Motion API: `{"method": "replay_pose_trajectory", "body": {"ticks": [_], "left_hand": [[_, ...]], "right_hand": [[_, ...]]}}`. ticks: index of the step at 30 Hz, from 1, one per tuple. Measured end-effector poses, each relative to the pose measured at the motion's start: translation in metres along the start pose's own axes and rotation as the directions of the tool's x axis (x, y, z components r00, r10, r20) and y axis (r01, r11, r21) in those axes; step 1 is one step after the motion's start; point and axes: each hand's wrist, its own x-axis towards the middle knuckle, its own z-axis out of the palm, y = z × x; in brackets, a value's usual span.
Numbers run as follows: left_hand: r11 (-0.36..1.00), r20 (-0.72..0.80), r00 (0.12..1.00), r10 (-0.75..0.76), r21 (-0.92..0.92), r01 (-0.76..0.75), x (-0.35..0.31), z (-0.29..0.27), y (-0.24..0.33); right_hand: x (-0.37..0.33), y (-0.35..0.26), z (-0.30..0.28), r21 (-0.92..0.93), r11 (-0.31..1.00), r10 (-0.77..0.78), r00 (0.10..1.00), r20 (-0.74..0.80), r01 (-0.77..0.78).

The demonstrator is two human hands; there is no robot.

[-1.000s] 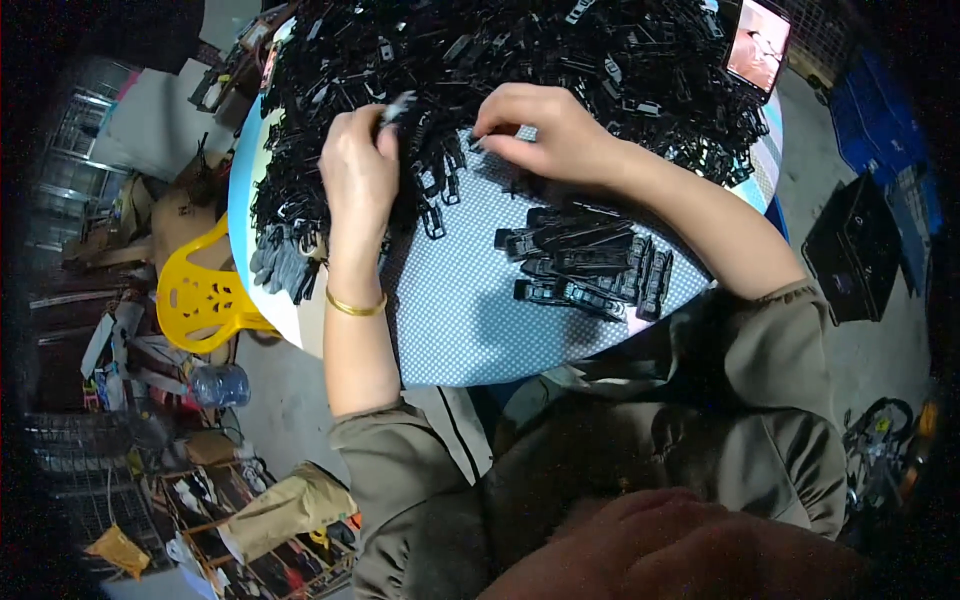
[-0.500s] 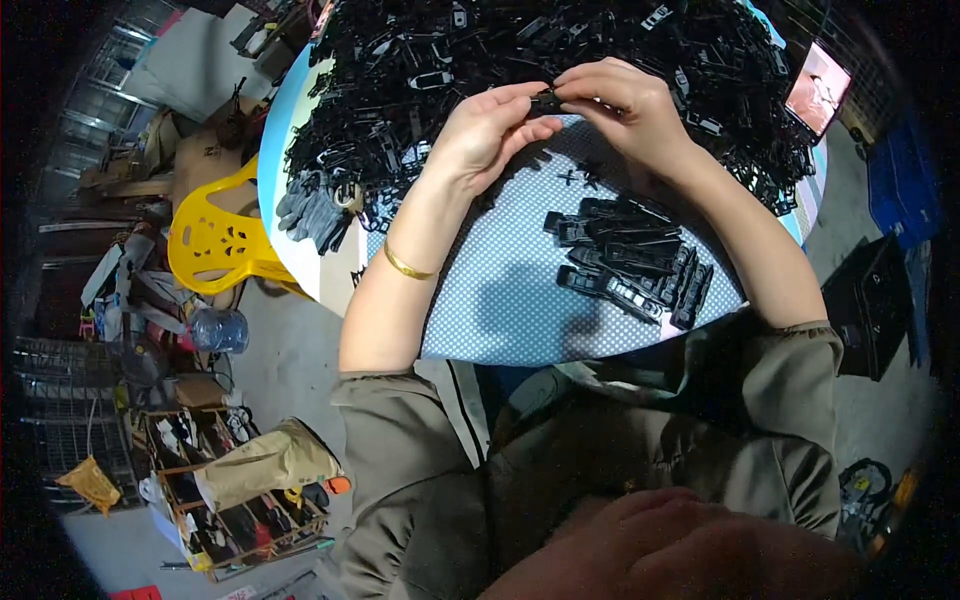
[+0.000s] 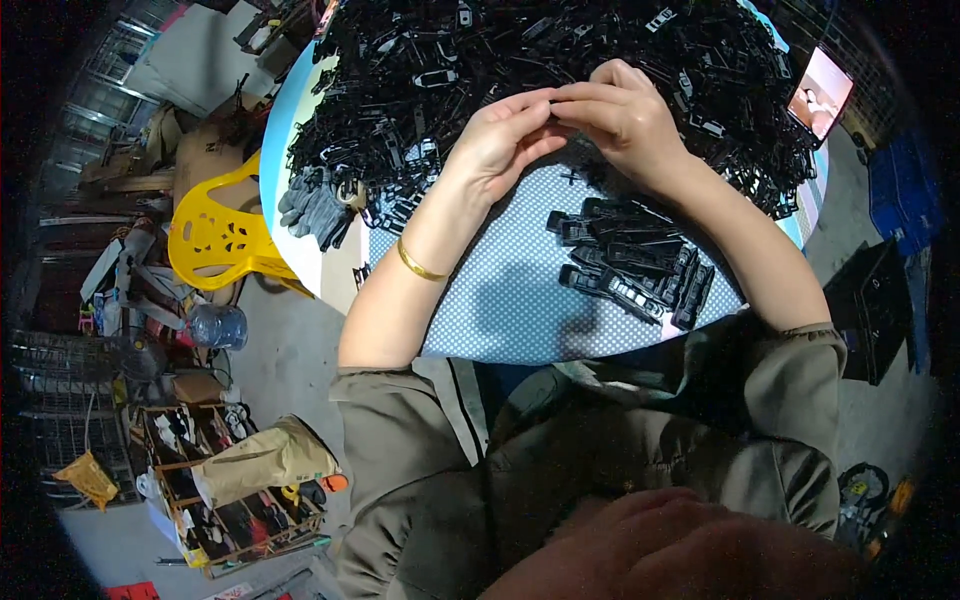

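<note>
My left hand point(image 3: 500, 138) and my right hand point(image 3: 622, 118) meet fingertip to fingertip over the near edge of a big heap of black plastic parts point(image 3: 480, 60). Both are closed in a pinch on a small black plastic part, which the fingers now almost wholly cover. Below them, a patterned light-blue cloth point(image 3: 490, 290) covers the near side of the table. A small stack of longer black plastic pieces point(image 3: 630, 255) lies on it, nearer my right forearm. One tiny black cross-shaped piece point(image 3: 572, 180) sits just under my hands.
Grey gloves point(image 3: 312, 208) and a roll of tape point(image 3: 350, 194) lie at the table's left edge. A phone or tablet with a lit screen point(image 3: 820, 95) stands at the far right. A yellow plastic chair point(image 3: 215, 232) is on the left, a black box point(image 3: 870, 310) on the right.
My hands have turned and drawn closer together, so the black part that showed between my fingertips is now mostly hidden. The left wrist has shifted slightly right.
</note>
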Motion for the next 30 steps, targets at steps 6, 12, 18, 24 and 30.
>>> {"method": "replay_pose_trajectory", "body": {"ticks": [6,12,18,24,30], "left_hand": [[0.995,0.079,0.994,0.076,-0.078,-0.069,0.003,0.003,0.002],[0.987,0.074,0.997,-0.018,0.162,0.005,0.003,0.013,-0.014],[0.966,0.064,0.997,-0.049,0.255,0.031,0.000,0.024,-0.011],[0.994,-0.041,0.999,0.035,0.103,-0.030,0.002,0.015,-0.007],[0.997,-0.153,0.985,0.081,0.020,-0.079,0.006,-0.002,0.004]], "right_hand": [[0.005,0.018,-0.002,-0.002,1.000,0.027,0.997,-0.078,-0.027],[0.018,0.054,-0.013,-0.314,0.866,0.344,0.919,-0.192,-0.389],[0.003,0.082,0.018,-0.550,0.717,0.440,0.890,-0.122,-0.429],[0.005,0.076,0.008,-0.063,0.929,0.357,0.929,-0.096,-0.364],[0.012,0.024,-0.007,0.219,0.864,0.413,0.887,0.209,-0.454]]}}
